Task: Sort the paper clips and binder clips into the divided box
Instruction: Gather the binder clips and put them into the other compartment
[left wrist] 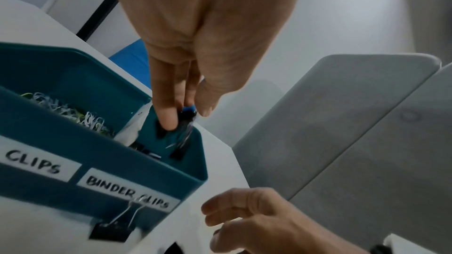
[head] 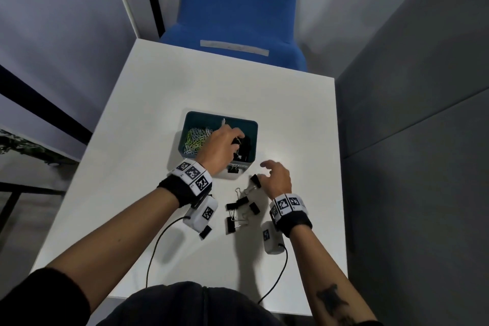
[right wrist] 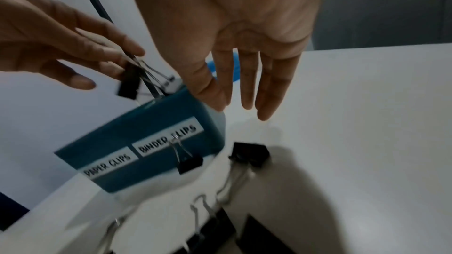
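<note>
A teal divided box (head: 252,128) stands mid-table, labelled "PAPER CLIPS" and "BINDER CLIPS" (right wrist: 168,140). Coloured paper clips (head: 197,137) fill its left compartment. My left hand (head: 236,141) hovers over the right compartment and pinches black binder clips (left wrist: 186,123) between fingers (left wrist: 168,119) and thumb; more black clips lie below in that compartment. My right hand (head: 264,169) is open with straight fingers (right wrist: 244,88), just above the table right of the box, holding nothing. One binder clip (head: 233,169) leans on the box front. Several binder clips (head: 240,209) lie loose by my right wrist.
The white table (head: 185,87) is small, and its right edge meets a grey partition (head: 410,114). A blue chair (head: 238,21) stands beyond the far edge. Black cables (head: 158,246) trail from the wrist cameras toward my body.
</note>
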Demonstrator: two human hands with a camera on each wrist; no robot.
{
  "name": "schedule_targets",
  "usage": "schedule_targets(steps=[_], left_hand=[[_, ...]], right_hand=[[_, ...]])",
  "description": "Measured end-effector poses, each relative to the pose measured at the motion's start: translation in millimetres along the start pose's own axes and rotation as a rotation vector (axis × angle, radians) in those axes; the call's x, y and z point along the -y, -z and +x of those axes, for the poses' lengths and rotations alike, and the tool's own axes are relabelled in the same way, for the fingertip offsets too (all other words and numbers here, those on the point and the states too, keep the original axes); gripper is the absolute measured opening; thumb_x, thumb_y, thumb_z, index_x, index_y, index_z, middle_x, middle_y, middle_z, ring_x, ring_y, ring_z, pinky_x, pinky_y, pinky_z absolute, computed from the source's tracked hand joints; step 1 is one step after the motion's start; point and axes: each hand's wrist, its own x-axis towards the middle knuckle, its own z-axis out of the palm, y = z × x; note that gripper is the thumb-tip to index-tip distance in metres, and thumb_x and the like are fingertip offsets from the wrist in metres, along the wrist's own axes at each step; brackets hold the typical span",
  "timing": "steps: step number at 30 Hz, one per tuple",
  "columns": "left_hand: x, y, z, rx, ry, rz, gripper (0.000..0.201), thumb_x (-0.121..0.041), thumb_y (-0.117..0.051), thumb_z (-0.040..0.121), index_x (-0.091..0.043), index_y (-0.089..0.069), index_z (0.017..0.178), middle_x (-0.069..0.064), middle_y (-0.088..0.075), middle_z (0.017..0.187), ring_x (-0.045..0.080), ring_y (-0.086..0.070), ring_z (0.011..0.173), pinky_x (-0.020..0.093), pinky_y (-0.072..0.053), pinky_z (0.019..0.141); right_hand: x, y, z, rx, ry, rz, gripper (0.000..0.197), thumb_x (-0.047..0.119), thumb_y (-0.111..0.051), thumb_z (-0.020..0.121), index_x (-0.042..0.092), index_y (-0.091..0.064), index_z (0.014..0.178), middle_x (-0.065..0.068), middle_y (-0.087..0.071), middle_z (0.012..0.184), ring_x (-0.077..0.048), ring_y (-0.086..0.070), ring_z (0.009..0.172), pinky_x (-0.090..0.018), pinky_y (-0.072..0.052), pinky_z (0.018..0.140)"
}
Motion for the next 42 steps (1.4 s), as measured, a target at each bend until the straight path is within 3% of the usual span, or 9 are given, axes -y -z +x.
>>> schedule_targets(steps=[6,9,14,18,24,28,33,37,42], left_hand=[[26.2,-32.4,-46.5,-0.079,0.100,0.166,0.011,-0.017,-0.054,0.094,-0.019,-0.065,0.091,-0.005,-0.064,0.091,0.010,-0.057,0.073,0.020,-0.043,0.058],[56.4,-60.3,-62.1,0.137,0.281,0.194,0.029,-0.021,-0.054,0.088,-0.023,-0.058,0.117,0.001,-0.062,0.110,0.023,-0.060,0.096,0.032,-0.047,0.072],[69.9,-88.6,-50.8,0.365,0.271,0.142,0.070,-0.028,-0.057,0.089,-0.029,-0.021,0.149,0.005,-0.028,0.149,0.029,-0.042,0.129,0.045,-0.045,0.092],[65.8,-98.0,-45.8,0.384,0.233,0.135,0.062,-0.022,-0.057,0.084,-0.037,-0.032,0.139,0.002,-0.034,0.136,0.027,-0.048,0.117,0.042,-0.047,0.089],[78.2,-92.6,-67.0,0.256,0.020,0.289,0.039,-0.017,-0.056,0.085,-0.026,-0.053,0.122,-0.001,-0.042,0.127,0.021,-0.043,0.115,0.034,-0.050,0.071],[95.2,-78.4,-92.2,0.128,0.227,0.373,0.058,-0.043,-0.057,0.084,-0.021,-0.041,0.135,0.008,-0.040,0.135,0.029,-0.041,0.119,0.043,-0.050,0.081],[109.8,-75.6,-117.1,0.352,0.311,0.402,0.102,-0.078,-0.054,0.072,-0.029,-0.010,0.151,0.004,-0.015,0.156,0.029,-0.025,0.134,0.045,-0.039,0.101],[107.8,-80.9,-121.9,0.401,0.198,0.389,0.114,-0.072,-0.068,0.064,-0.030,-0.006,0.151,-0.006,-0.013,0.157,0.023,-0.026,0.131,0.041,-0.045,0.093],[103.4,-78.7,-106.1,0.357,0.224,0.367,0.133,-0.071,-0.076,0.053,-0.034,0.007,0.150,-0.007,0.001,0.160,0.025,-0.022,0.132,0.044,-0.047,0.088]], right_hand=[[-22.0,-32.7,-0.4,0.136,0.005,-0.127,0.051,0.017,-0.057,0.087,0.010,-0.046,0.136,-0.013,-0.046,0.138,-0.032,-0.041,0.125,-0.039,-0.038,0.101],[-20.4,-48.4,-6.7,0.108,0.053,-0.165,0.042,0.016,-0.054,0.086,0.013,-0.052,0.128,-0.012,-0.043,0.136,-0.037,-0.041,0.120,-0.040,-0.044,0.091],[-25.2,-60.9,-25.8,0.077,0.250,-0.234,0.028,0.020,-0.056,0.085,0.022,-0.066,0.111,-0.009,-0.051,0.123,-0.034,-0.045,0.106,-0.042,-0.050,0.078],[-38.9,-58.4,-33.1,0.122,0.260,-0.148,0.029,0.020,-0.062,0.085,0.020,-0.065,0.114,-0.008,-0.051,0.125,-0.032,-0.045,0.110,-0.043,-0.047,0.088],[-33.7,-46.8,-15.5,0.193,0.095,-0.049,0.082,0.022,-0.071,0.074,0.016,-0.031,0.146,-0.006,-0.034,0.144,-0.028,-0.033,0.128,-0.036,-0.033,0.103],[-21.1,-56.2,-12.8,0.206,0.125,-0.146,0.071,0.028,-0.069,0.073,0.028,-0.042,0.140,-0.006,-0.035,0.143,-0.030,-0.035,0.127,-0.044,-0.044,0.095],[-21.7,-64.6,-29.6,0.218,0.349,-0.309,0.038,0.042,-0.060,0.080,0.031,-0.061,0.117,-0.001,-0.045,0.135,-0.029,-0.042,0.120,-0.042,-0.045,0.089],[-41.3,-43.1,-46.2,0.195,0.380,-0.220,0.054,0.058,-0.058,0.073,0.029,-0.059,0.119,-0.001,-0.044,0.138,-0.027,-0.040,0.123,-0.045,-0.046,0.092],[-57.0,-36.9,-74.2,0.314,0.199,-0.422,0.119,0.070,-0.077,0.050,0.036,-0.014,0.145,-0.003,-0.019,0.147,-0.028,-0.026,0.131,-0.046,-0.052,0.086]])
